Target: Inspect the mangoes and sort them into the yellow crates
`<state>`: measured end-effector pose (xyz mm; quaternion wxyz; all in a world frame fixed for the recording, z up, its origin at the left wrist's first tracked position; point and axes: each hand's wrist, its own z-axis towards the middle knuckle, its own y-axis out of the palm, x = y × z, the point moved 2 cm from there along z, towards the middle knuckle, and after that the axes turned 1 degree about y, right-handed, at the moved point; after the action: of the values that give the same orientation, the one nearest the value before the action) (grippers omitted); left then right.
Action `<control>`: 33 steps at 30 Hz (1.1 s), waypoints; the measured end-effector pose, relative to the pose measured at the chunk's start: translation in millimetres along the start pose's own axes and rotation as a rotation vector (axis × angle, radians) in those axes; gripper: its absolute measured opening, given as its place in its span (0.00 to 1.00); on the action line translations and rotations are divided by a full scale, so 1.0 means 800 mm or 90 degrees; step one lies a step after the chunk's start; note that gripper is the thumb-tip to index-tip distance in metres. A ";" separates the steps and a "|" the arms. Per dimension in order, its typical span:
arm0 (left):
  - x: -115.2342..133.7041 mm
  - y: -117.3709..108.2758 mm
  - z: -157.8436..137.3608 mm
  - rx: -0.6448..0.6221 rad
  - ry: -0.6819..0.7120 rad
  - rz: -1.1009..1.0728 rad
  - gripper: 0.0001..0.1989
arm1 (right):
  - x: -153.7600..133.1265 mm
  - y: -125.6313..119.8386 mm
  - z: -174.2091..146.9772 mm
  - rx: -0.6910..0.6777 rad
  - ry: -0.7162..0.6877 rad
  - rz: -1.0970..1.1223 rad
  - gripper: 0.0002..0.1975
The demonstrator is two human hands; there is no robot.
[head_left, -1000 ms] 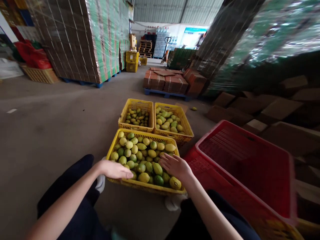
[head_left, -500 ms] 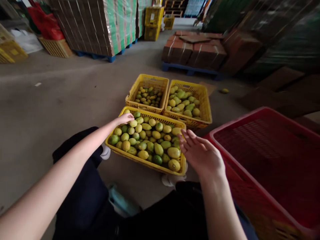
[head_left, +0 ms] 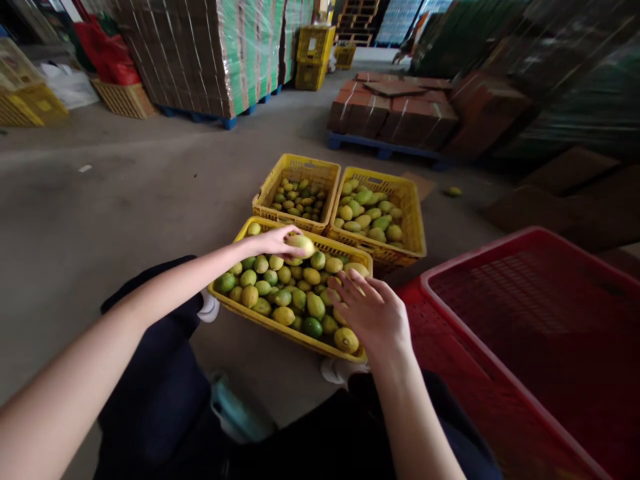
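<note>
My left hand (head_left: 283,241) is closed around a pale yellow lemon (head_left: 302,246), held just above the fruit at the back of the near yellow crate (head_left: 285,337). Many yellow and green lemons (head_left: 315,306) fill this crate, which sits between my feet. My right hand (head_left: 375,310) is over the crate's right end, fingers stretched out and apart, with nothing seen in it. Its palm faces down, and it hides some of the fruit below.
Two more yellow crates stand just behind: the left one (head_left: 265,200) holds small fruit, the right one (head_left: 417,220) larger fruit. A big red crate (head_left: 475,320) is at my right. Farther off are a blue pallet (head_left: 385,151) of cartons and a wrapped stack (head_left: 250,57).
My left hand has moved right from the crate's back left corner and now carries a lemon. My right hand has moved left over the fruit and turned its palm down.
</note>
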<state>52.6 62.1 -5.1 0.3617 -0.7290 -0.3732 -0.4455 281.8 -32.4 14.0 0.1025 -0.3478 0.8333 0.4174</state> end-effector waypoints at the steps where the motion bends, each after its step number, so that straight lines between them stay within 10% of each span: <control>1: 0.025 0.007 -0.016 -0.037 0.058 0.001 0.33 | 0.007 0.009 -0.002 -0.006 0.018 0.001 0.12; 6: 0.073 0.009 -0.067 0.006 0.240 0.128 0.24 | 0.026 0.045 -0.022 -0.042 0.050 0.006 0.10; 14: -0.122 -0.029 -0.031 0.155 -0.152 0.121 0.05 | -0.001 0.028 -0.002 -0.002 0.004 0.029 0.08; 20: -0.152 -0.081 0.016 0.295 -0.167 0.296 0.19 | -0.021 -0.009 0.013 0.020 -0.044 0.074 0.12; 27: -0.152 -0.091 0.084 0.074 -0.090 0.637 0.28 | -0.014 -0.007 0.011 0.018 -0.059 0.103 0.12; 33: -0.154 -0.083 0.105 0.071 -0.091 0.616 0.22 | 0.009 0.019 0.012 -0.023 0.053 0.086 0.11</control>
<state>-13.0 137.3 -133.8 0.5389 -0.8272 -0.0386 -0.1546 265.3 -22.9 14.0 0.0332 -0.3094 0.8508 0.4234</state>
